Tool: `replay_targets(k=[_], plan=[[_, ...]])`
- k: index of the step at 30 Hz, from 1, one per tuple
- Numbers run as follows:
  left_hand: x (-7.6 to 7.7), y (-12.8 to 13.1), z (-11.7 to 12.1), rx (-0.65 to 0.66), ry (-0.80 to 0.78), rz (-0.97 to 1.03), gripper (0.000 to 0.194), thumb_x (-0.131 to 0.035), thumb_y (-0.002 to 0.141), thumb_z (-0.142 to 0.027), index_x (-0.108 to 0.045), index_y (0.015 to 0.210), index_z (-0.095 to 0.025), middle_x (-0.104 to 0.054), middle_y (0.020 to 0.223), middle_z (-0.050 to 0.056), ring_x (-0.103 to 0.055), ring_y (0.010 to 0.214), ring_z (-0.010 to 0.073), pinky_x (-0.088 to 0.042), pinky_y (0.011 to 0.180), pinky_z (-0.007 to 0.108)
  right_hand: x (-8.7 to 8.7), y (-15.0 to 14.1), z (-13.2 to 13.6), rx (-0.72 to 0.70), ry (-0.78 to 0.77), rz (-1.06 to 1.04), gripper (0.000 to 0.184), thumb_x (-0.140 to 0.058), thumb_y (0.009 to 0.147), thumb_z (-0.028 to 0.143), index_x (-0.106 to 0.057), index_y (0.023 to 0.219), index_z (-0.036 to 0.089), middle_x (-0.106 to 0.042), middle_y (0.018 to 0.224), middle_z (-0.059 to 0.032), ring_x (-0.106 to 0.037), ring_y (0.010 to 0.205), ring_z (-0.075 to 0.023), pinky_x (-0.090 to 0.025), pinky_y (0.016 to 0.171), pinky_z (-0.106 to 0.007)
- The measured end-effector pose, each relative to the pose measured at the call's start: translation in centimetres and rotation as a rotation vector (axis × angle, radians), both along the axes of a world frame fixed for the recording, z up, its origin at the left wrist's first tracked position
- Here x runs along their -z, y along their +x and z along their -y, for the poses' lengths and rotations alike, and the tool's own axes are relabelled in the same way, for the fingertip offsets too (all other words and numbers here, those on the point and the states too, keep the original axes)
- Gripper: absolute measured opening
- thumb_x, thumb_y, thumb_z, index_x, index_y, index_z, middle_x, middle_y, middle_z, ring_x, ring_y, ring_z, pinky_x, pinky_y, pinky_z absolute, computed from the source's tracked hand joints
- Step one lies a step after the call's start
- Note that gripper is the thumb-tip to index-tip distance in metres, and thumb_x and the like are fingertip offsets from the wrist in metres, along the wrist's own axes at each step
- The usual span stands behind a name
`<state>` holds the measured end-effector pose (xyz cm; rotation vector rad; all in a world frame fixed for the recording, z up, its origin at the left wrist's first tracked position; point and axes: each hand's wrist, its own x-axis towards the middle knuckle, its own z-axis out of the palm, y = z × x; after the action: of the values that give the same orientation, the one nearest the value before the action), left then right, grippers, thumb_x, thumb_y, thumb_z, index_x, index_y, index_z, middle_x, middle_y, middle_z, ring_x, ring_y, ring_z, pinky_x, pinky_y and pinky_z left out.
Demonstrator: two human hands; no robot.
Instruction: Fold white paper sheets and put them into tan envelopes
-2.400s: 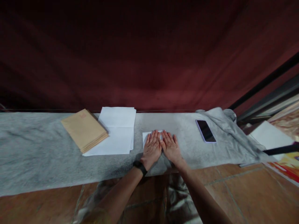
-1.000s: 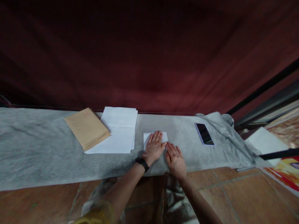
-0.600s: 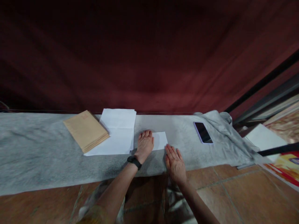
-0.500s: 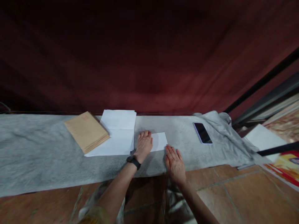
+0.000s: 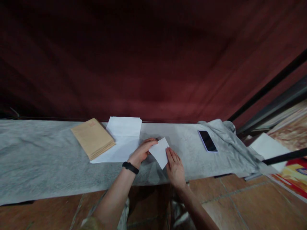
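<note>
Between my two hands is a small folded sheet of white paper (image 5: 160,153), tilted and turned at an angle over the grey cloth. My left hand (image 5: 143,149), with a black band on its wrist, grips the paper's left corner, thumb on top and fingers behind. On the opposite side my right hand (image 5: 175,166) has its fingers closed on the paper's right edge. To the left of my left hand lies a stack of white sheets (image 5: 126,140) with a crease across the top one. A pile of brown envelopes (image 5: 93,137) partly covers those sheets.
A grey cloth (image 5: 43,159) covers the long, narrow surface. On its right part lies a phone (image 5: 207,141) in a lilac case, beside bunched cloth. A dark red curtain (image 5: 153,70) hangs behind. Tiled floor (image 5: 240,198) shows in front, with a dark bar (image 5: 285,156) at right.
The folded paper lay flat under my left hand; now it is lifted and turned, held by both hands. My left hand has gone from pressing flat to gripping its corner.
</note>
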<state>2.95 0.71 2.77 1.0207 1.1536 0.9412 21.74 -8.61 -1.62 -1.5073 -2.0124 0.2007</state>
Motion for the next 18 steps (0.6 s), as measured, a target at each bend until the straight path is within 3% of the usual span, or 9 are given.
replay_targets(k=[3,6,9,13,16,18], plan=[[-0.3,-0.2,-0.1,-0.019,-0.068,0.230,0.035,-0.059,0.085,-0.050,-0.066,0.089,-0.015,-0.072,0.089,0.010,-0.069,0.083,0.0206,-0.055,0.071,0.030,-0.9,-0.9,-1.3,0.153,-0.161,-0.490,0.039,-0.041,0.096,0.033,-0.067,0.121,0.018,-0.071,0.120,-0.0123,-0.066,0.112,-0.0274,-0.052,0.099,-0.042],[0.2,-0.1,0.0,-0.115,0.006,0.137,0.039,-0.052,0.091,-0.051,-0.065,0.104,-0.016,-0.072,0.106,0.011,-0.069,0.096,0.0195,-0.055,0.078,0.030,-1.4,-1.9,-2.4,0.235,-0.377,-1.077,0.035,-0.055,0.090,0.050,-0.068,0.092,0.018,-0.074,0.090,-0.0092,-0.072,0.081,-0.0253,-0.060,0.079,-0.041],[1.4,0.5,0.4,-0.103,0.080,-0.010,0.030,-0.063,0.085,-0.037,-0.065,0.106,-0.016,-0.074,0.103,0.008,-0.070,0.091,0.0187,-0.056,0.075,0.028,-1.6,-3.0,-2.8,0.174,-0.510,-1.419,0.029,-0.068,0.081,0.048,-0.063,0.092,0.022,-0.074,0.093,-0.0062,-0.072,0.080,-0.0221,-0.062,0.075,-0.038],[2.7,0.7,0.1,-0.049,0.210,-0.374,0.032,-0.055,0.085,-0.019,-0.063,0.115,-0.012,-0.075,0.089,0.007,-0.072,0.080,0.0196,-0.056,0.069,0.029,-1.4,-3.3,-2.3,0.157,-0.665,-1.525,0.018,-0.068,0.080,0.039,-0.063,0.086,0.023,-0.077,0.090,-0.0074,-0.073,0.081,-0.0216,-0.063,0.076,-0.037],[3.2,0.5,-0.4,-0.077,0.264,-0.602,0.049,-0.052,0.082,-0.010,-0.056,0.131,-0.009,-0.076,0.098,0.011,-0.073,0.088,0.0224,-0.056,0.078,0.033,-1.0,-2.6,-1.4,0.073,-0.901,-1.429,0.022,-0.061,0.083,0.038,-0.068,0.085,0.017,-0.077,0.088,-0.0123,-0.073,0.074,-0.0211,-0.062,0.072,-0.036],[3.4,0.4,-0.6,-0.071,0.324,-0.800,0.055,-0.052,0.082,-0.008,-0.052,0.137,-0.008,-0.075,0.106,0.014,-0.072,0.096,0.0247,-0.055,0.085,0.035,-0.8,-2.0,-0.8,0.016,-0.963,-1.304,0.030,-0.061,0.084,0.041,-0.071,0.091,0.015,-0.078,0.091,-0.0135,-0.073,0.072,-0.0204,-0.061,0.068,-0.034]])
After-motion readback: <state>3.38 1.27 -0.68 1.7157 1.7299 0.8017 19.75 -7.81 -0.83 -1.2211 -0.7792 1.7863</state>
